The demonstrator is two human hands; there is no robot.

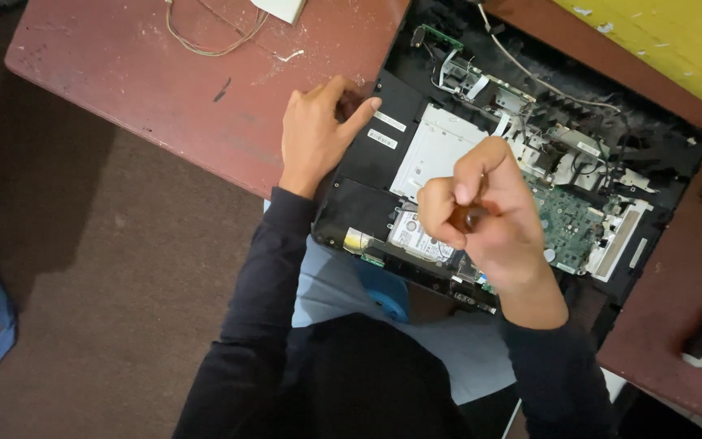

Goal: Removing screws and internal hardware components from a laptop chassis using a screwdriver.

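Now right hand (485,215) fists brown tool handle (466,217); left hand (316,134) curled, resting on opened laptop (383,175).

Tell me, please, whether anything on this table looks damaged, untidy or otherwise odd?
The laptop lies opened up, circuit board and drives bare, its near edge overhanging the table above the person's lap. The reddish tabletop is scuffed and dusted with pale specks, and a loose wire curls near its far edge.
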